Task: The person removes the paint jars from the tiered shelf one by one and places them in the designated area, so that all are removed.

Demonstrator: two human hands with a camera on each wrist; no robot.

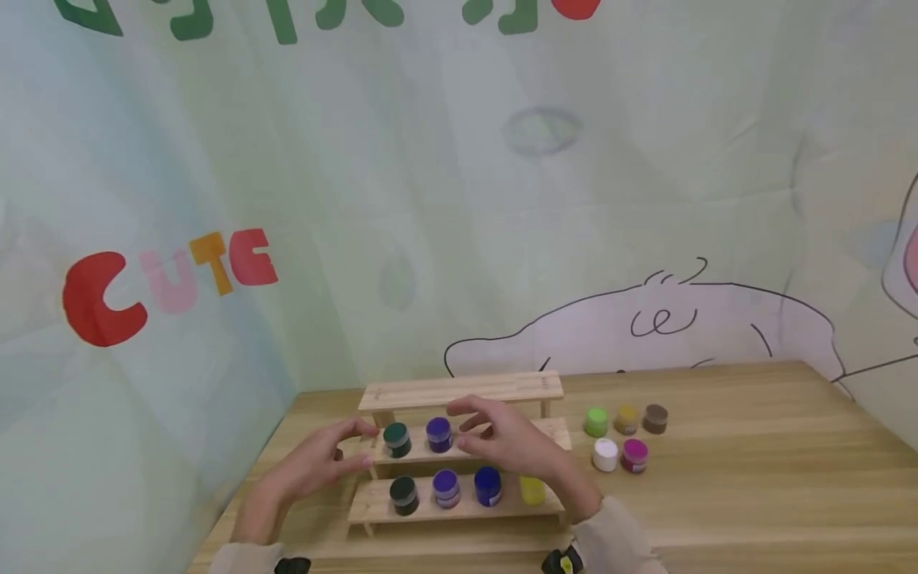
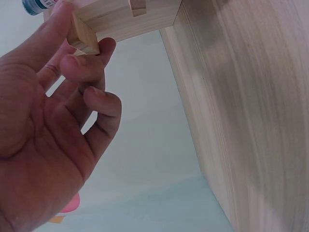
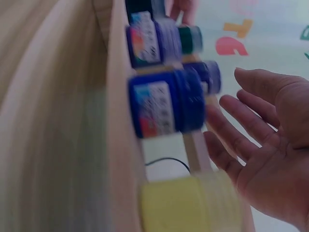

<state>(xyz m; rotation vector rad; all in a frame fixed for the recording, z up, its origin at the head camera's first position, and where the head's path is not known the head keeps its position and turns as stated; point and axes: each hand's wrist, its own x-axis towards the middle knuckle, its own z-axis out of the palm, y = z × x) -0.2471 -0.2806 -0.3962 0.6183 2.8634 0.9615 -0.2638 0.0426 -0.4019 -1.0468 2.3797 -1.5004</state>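
A three-step wooden display rack stands on the table. My left hand pinches the left end of its middle step; in the left wrist view that wooden end lies between thumb and fingers. My right hand hovers over the middle step with fingers spread, holding nothing. Just left of its fingertips sits a purple paint jar, and beyond that a dark green jar. On the bottom step stand a dark jar, a violet jar, a blue jar and a yellow jar, partly behind my right wrist.
Right of the rack, loose on the table, are several jars: light green, ochre, brown, white and magenta. A printed cloth hangs behind and to the left of the table.
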